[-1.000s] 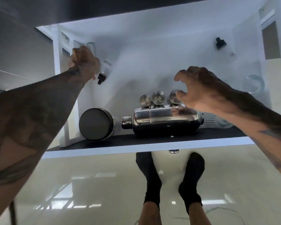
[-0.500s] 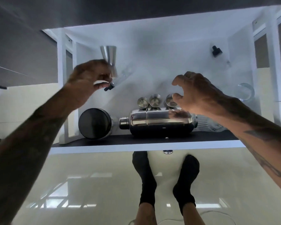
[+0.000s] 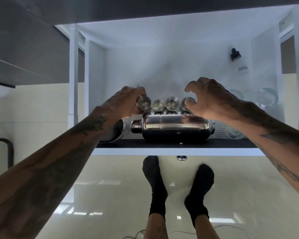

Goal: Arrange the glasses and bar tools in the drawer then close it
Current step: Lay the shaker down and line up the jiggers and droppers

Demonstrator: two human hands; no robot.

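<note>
The white drawer (image 3: 176, 151) stands open below me. A steel cocktail shaker (image 3: 171, 125) lies on its side along the front wall. Behind it runs a row of small steel jiggers (image 3: 172, 103). My left hand (image 3: 126, 102) grips one more steel jigger (image 3: 144, 103) at the left end of that row. At the right end, my right hand (image 3: 207, 100) pinches the rim of the last jigger (image 3: 187, 104). A dark round tin (image 3: 115, 130) lies left of the shaker, half hidden by my left forearm. Clear glasses (image 3: 267, 98) sit at the right.
A ribbed clear glass (image 3: 226, 131) lies right of the shaker. A small clear bottle with a black stopper (image 3: 235, 55) rests at the drawer's far right corner. My socked feet (image 3: 176, 185) stand on glossy tiles under the drawer front, by its knob (image 3: 181, 157).
My left hand picked a steel jigger from the drawer's far left corner and brought it down to the left end of the jigger row. My right hand stayed at the right end.
</note>
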